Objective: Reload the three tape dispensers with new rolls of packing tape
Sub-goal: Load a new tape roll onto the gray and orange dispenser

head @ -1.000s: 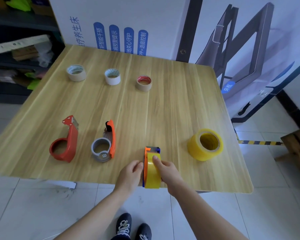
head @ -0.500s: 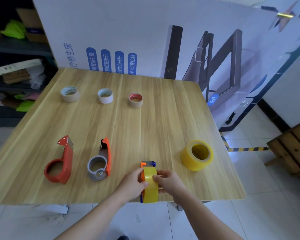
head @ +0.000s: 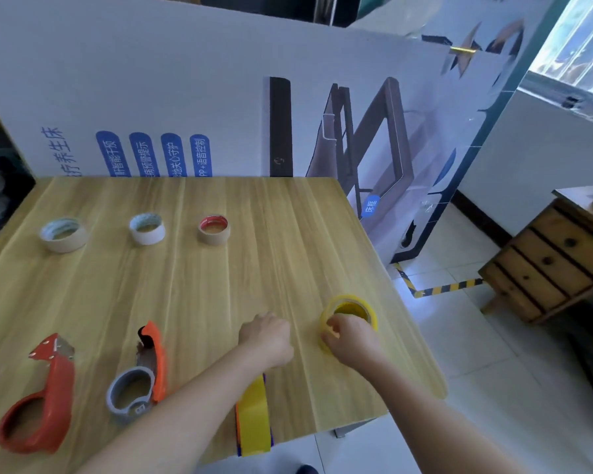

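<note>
Right hand [head: 351, 336] curls over yellow tape roll [head: 350, 314] lower right, grip unclear; left hand [head: 269, 338] fisted, empty; roll likely light, stiff, best pinched through core.

The large white printed board [head: 185, 107] standing behind the worktop carries blue Chinese text, turned sideways. At its left, loose characters read 养生床. Four blue pill-shaped labels [head: 153, 155] follow; the rightmost reads "PP+语音控制", the others are partly cut off. Lower right, a small blue tag [head: 371, 204] reads 床框. The grey dispenser [head: 131, 398] bears a "B".
</note>
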Action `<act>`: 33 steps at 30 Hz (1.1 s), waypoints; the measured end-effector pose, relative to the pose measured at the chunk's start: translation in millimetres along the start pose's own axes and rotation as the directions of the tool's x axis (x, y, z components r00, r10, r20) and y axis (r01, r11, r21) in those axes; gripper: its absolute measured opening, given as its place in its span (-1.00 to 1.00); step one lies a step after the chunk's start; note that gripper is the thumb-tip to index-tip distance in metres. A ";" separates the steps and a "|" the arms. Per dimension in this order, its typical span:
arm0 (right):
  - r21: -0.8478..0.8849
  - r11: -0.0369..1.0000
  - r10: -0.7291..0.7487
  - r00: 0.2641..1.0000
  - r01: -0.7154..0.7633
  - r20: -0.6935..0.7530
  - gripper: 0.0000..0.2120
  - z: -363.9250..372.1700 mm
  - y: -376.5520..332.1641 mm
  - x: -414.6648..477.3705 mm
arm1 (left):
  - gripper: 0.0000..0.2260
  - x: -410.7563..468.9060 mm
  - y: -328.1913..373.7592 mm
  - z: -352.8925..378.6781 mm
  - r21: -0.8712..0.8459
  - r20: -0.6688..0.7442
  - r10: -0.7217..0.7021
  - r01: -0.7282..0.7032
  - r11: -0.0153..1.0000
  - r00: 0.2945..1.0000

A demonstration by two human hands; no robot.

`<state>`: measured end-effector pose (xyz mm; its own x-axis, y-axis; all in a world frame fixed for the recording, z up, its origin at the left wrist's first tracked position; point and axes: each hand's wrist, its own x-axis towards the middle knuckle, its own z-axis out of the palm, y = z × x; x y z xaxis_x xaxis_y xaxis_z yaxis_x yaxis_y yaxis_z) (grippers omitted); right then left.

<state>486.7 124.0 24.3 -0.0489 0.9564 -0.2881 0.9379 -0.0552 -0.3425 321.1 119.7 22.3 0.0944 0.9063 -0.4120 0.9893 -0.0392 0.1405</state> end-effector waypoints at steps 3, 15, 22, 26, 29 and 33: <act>-0.075 0.997 -0.018 0.997 0.013 -0.069 -0.79 -13.4 26.9 23.4 | -0.67 26.2 24.6 -7.0 0.014 -0.009 0.028 -0.028 1.000 1.000; -0.064 0.998 -0.005 0.999 0.008 0.052 -0.68 -9.1 92.0 94.4 | -0.81 113.2 92.5 19.3 -0.214 -0.033 -0.064 0.056 0.975 0.997; 0.086 0.996 -0.023 0.998 0.018 0.062 -0.70 -23.2 96.1 113.6 | -0.80 126.1 92.3 10.6 -0.268 -0.109 -0.135 0.101 0.958 0.985; 0.359 0.933 0.006 0.998 -0.031 0.069 -0.68 -51.1 87.5 123.8 | -0.76 135.9 79.2 -22.5 -0.367 -0.095 -0.239 0.189 0.911 0.966; 0.617 0.786 -0.050 0.991 -0.038 0.124 -0.65 -71.8 75.8 125.3 | -0.68 140.2 64.5 -50.3 -0.469 -0.039 -0.274 0.225 0.854 0.961; 0.905 0.395 -0.168 0.957 -0.156 0.238 -0.65 -94.7 51.6 122.0 | -0.81 134.0 47.5 -77.4 -0.722 -0.047 -0.258 0.146 0.676 0.965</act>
<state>561.6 265.0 56.2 -0.2864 0.8557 -0.4311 0.0670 -0.4309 -0.8999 372.2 271.9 43.4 -0.1696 0.9043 -0.3917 0.6027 0.4097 0.6847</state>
